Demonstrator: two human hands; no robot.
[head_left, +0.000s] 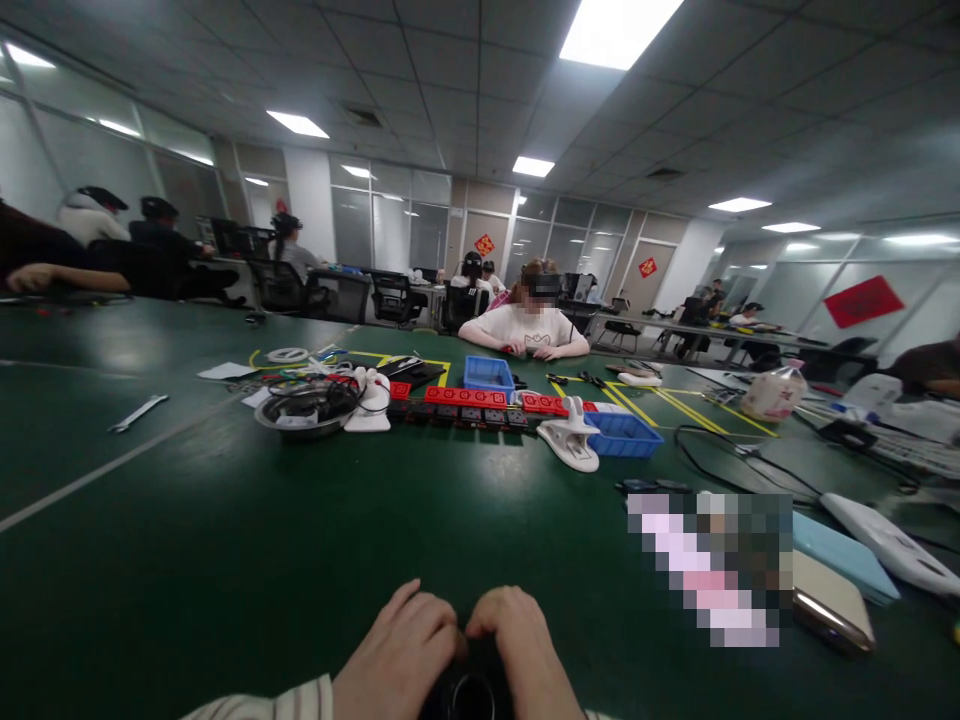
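Note:
At the near edge of the green table, my left hand (pixel 411 645) and my right hand (pixel 519 640) are close together with fingers curled. Between them is a dark black object (pixel 474 690) with a round, shiny-edged part facing up. Both hands rest against its sides and far end, and its kind cannot be made out. My fingertips are partly hidden behind it and behind my knuckles. Beyond my hands lies the bare tabletop (pixel 315 560).
Red and black socket strips (pixel 465 405) lie across the table between white clamp stands (pixel 574 440). A metal bowl (pixel 304 425) holds cables. A wrench (pixel 139 413) lies left, a blue bin (pixel 626 437) and a beige power bank-like block (pixel 829 600) right. A person (pixel 525 330) sits opposite.

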